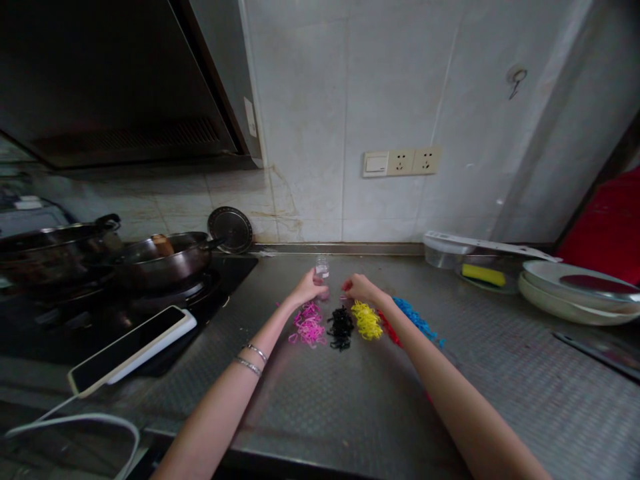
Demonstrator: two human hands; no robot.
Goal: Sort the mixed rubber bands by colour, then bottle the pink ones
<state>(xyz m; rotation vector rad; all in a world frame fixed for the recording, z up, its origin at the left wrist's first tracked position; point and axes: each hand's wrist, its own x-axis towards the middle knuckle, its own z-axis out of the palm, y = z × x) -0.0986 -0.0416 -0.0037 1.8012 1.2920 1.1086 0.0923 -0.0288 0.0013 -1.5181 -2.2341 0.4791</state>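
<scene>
My left hand (309, 288) is closed around a small clear plastic jar (323, 269) near the back of the metal counter; pink shows low in the jar. Just to the right, my right hand (361, 288) is pinched, with a speck of pink by its fingertips too small to name. Below the hands lie loose piles of small rubber bands: pink bands (309, 325), black bands (341, 328) and yellow bands (367, 321). Red bands (389, 328) are partly hidden by my right forearm, and blue bands (414, 316) lie beyond it.
A gas stove with a pan (165, 267) and a pot (55, 257) is at left. A phone (130, 347) on a white block, with a cable, lies at the stove's edge. On the right are a clear ladle (445, 250), a yellow sponge (483, 275), stacked plates (575, 300) and a knife (595, 353).
</scene>
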